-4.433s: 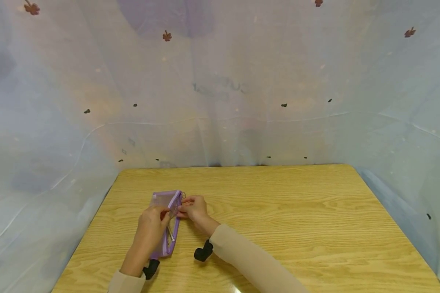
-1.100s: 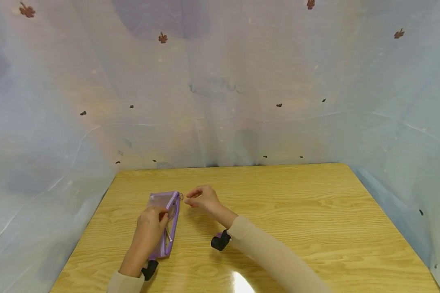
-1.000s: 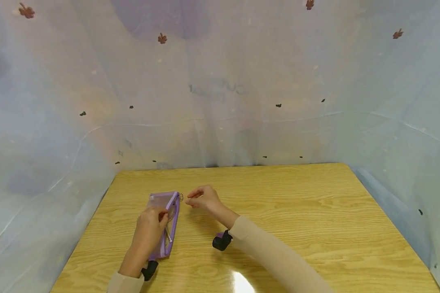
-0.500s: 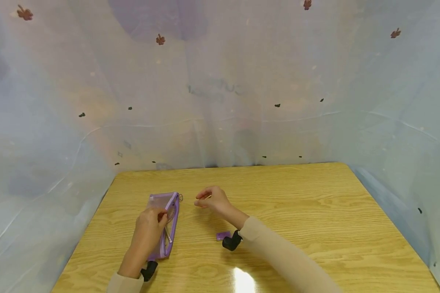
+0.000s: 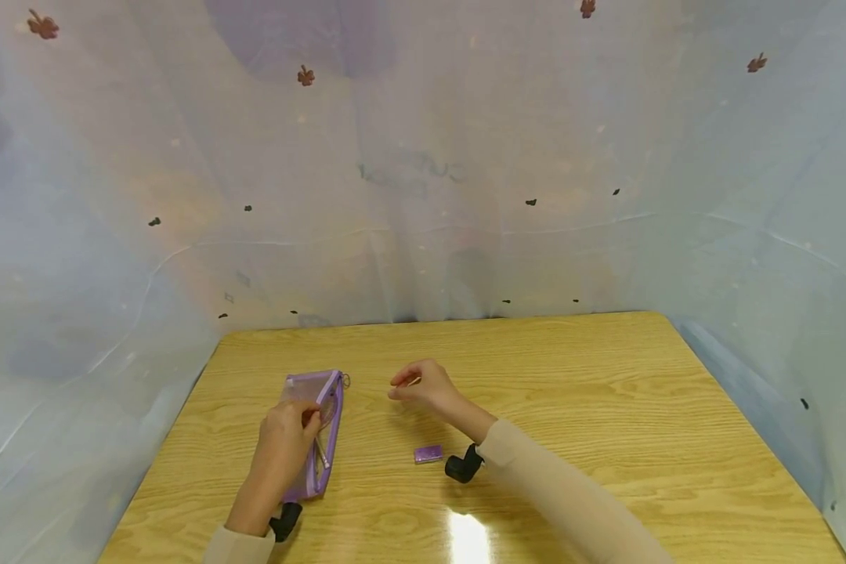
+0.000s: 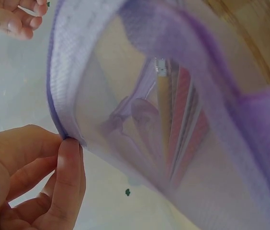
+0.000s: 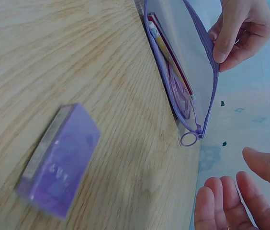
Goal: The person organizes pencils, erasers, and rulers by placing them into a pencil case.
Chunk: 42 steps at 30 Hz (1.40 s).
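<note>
A purple-edged mesh pencil case [image 5: 313, 385] stands unzipped on the left of the table. My left hand [image 5: 285, 439] pinches its zipper edge between thumb and fingers, holding the mouth wide. Inside, the right wrist view shows a yellow pencil [image 7: 166, 50], a red-edged strip [image 7: 175, 62] and a purple looped item [image 7: 180, 96]. My right hand [image 5: 426, 388] hovers to the right of the case with nothing in it, its fingers loosely bent and apart from the thumb in the right wrist view. Below it on the table lies a small purple box-shaped block [image 7: 61, 165].
A metal ring [image 7: 188, 139] hangs at the far end of the zipper. The wood-grain table [image 5: 571, 407] stretches out to the right. A pale curtain [image 5: 423, 157] hangs behind and on both sides. Black wrist cameras sit under both forearms.
My right hand has drawn out of the case's mouth and moved away to the right. The purple block has come into view from behind the right wrist camera. My left hand keeps its pinch.
</note>
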Available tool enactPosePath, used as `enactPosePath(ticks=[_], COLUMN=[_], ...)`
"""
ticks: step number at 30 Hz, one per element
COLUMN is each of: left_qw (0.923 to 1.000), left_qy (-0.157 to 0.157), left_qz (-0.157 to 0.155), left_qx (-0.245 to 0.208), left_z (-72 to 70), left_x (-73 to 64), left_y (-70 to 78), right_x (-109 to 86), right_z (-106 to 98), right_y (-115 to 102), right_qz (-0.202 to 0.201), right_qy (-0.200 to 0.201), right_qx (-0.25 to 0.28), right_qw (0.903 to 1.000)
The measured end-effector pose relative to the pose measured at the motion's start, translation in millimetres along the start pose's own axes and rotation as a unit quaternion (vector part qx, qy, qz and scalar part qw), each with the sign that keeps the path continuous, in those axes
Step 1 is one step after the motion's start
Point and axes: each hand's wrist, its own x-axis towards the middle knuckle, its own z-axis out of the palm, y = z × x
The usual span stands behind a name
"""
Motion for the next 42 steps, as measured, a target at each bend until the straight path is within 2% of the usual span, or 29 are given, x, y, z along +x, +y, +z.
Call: enactPosePath(ticks=[7, 11, 18, 30, 34, 42], left_qw=[1.0000, 1.0000, 0.9999, 0.9999, 0.9999, 1.0000], left_qy=[0.003, 0.007, 0.012, 0.008, 0.004, 0.002], left_qz=[0.002, 0.005, 0.008, 0.014, 0.010, 0.008], left_qx=[0.006, 0.004, 0.001, 0.002, 0.003, 0.003], left_z=[0.5, 0.7, 0.5, 0.2, -0.5, -1.3], left_x=[-0.3, -0.5, -2.0, -0.8, -0.4, 0.3], left_y=[-0.4, -0.6, -1.4, -1.4, -0.5, -0.3], right_x=[-6.9, -11.2, -16.8, -37.9, -47.4, -52.1], right_z=[-9.1, -16.1, -26.4, -40.3, -42.5, -45.0], right_y=[5.6, 10.4, 21.1, 40.5, 38.3, 50.5], right_qz=[-0.008, -0.014, -0.046, -0.047, -0.044, -0.046], right_qy=[0.003, 0.001, -0.022, -0.078, -0.096, -0.117], right_qx=[-0.056, -0.070, -0.067, -0.053, -0.039, -0.045], right_qw=[0.9984, 0.9975, 0.9965, 0.9945, 0.9936, 0.9911])
